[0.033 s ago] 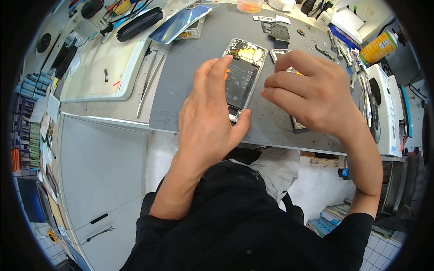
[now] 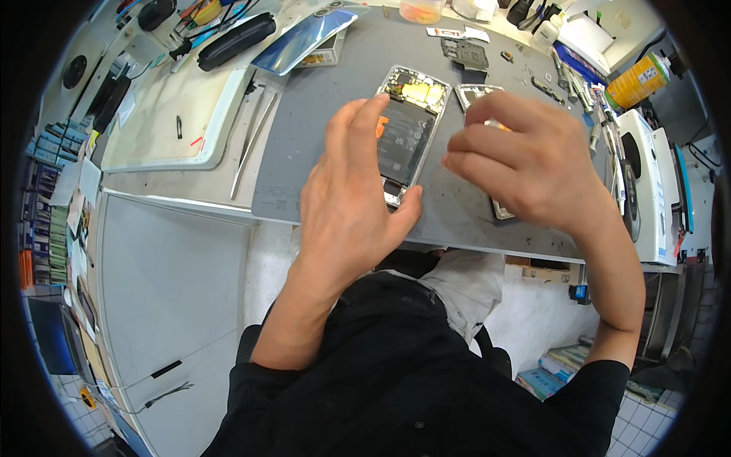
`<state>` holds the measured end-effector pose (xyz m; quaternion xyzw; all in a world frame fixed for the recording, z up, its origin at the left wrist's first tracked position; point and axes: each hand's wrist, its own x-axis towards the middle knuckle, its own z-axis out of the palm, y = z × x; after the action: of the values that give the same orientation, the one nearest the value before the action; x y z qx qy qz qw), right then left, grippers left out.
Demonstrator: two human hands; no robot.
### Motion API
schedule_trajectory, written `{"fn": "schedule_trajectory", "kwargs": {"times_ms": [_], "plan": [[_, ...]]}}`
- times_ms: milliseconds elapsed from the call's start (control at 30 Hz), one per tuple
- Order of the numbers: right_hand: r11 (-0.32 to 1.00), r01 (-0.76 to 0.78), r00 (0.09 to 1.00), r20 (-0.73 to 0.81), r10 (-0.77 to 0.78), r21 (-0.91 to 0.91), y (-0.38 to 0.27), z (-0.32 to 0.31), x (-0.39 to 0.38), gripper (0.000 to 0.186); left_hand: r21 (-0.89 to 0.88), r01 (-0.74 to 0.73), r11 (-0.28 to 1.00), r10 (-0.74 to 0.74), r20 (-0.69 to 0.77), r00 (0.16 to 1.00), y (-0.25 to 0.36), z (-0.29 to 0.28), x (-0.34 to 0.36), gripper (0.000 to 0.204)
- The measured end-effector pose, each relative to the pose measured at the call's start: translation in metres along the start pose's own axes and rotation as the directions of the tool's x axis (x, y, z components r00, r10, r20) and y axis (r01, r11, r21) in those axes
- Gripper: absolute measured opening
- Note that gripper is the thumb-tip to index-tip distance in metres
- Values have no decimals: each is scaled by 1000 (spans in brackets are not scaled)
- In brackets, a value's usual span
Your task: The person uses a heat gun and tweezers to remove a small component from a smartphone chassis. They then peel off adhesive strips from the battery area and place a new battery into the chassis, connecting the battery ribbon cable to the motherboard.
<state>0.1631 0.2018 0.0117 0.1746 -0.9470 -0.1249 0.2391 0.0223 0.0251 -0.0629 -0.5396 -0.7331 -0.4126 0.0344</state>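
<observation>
My left hand (image 2: 350, 190) grips an opened phone (image 2: 403, 141) by its sides, fingertips at the upper left edge and thumb at the lower right. The phone's dark battery and yellow board area show, with orange near my fingers. My right hand (image 2: 525, 156), blurred, is curled with fingertips pinched just right of that phone; whatever they may hold is hidden. Beneath and behind it lies a second phone part (image 2: 472, 91), mostly covered by the hand. All this is on a grey mat (image 2: 289, 145).
At left are a white tray (image 2: 152, 145), metal tweezers (image 2: 251, 145) and a black pouch (image 2: 236, 42). A shiny back panel (image 2: 301, 42) and dark metal plates (image 2: 464, 53) lie behind. At right stand screwdrivers (image 2: 590, 95), a yellow can (image 2: 636, 80) and a white machine (image 2: 651, 183).
My right hand has shifted very slightly and looks more blurred. My left hand and the phone look about the same.
</observation>
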Motion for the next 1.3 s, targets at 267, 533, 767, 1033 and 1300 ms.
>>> {"fn": "schedule_trajectory", "kwargs": {"times_ms": [267,533,767,1033,1300], "plan": [[988,-41,981,194,12,146,1,-13,-11,25,74,67,995,-70,36,997,-3,-9,-4,105],[902,-229,955,266,135,367,7,-26,-7,36,64,15,998,-17,39,999,-15,-16,-7,102],[993,-117,965,240,109,20,0,-2,-6,57,0,-53,999,52,92,994,-27,-24,-3,96],[988,-91,994,-50,98,124,-19,24,11,23,42,44,998,-47,85,995,-22,-19,2,96],[983,-90,996,23,88,162,-18,17,16,13,11,17,1000,-18,88,996,-27,-21,2,94]]}}
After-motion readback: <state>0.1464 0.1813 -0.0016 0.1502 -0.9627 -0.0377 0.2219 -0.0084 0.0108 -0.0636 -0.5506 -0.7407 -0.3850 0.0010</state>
